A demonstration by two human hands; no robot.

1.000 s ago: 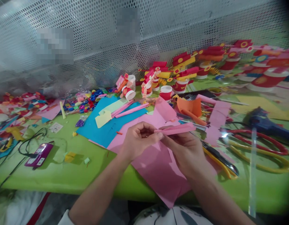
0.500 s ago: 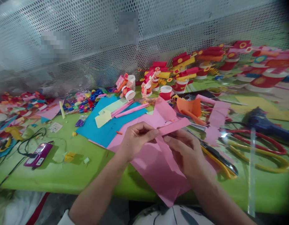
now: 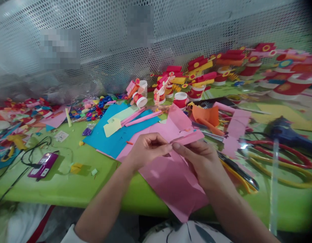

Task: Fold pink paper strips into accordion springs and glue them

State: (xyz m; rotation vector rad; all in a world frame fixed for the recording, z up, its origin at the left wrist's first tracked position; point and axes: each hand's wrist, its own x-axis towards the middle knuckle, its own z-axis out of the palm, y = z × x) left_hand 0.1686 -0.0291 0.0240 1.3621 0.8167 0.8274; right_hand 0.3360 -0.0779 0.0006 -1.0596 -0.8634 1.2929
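A narrow pink paper strip (image 3: 190, 138) is pinched between both hands above the table's middle. My left hand (image 3: 151, 148) has thumb and fingers closed on the strip's left end. From the other side my right hand (image 3: 200, 157) grips it, thumb on top and close to the left thumb; its other fingers are partly hidden behind the paper. Below the hands lie large pink paper sheets (image 3: 168, 182), one corner over the table's front edge. A blue sheet (image 3: 98, 136) with several thin pink strips (image 3: 143, 118) on it lies to the left.
At right are a blue glue gun (image 3: 289, 133) with a clear glue stick, a black-and-yellow cutter (image 3: 238, 172) and red-and-yellow scissors (image 3: 279, 168). Several decorated paper cups (image 3: 180, 100) line the back. A purple power adapter (image 3: 43, 166) with cables lies left.
My right thumb has moved left along the strip, close to my left thumb. The strip's raised end has tilted slightly lower. The view has shifted slightly.
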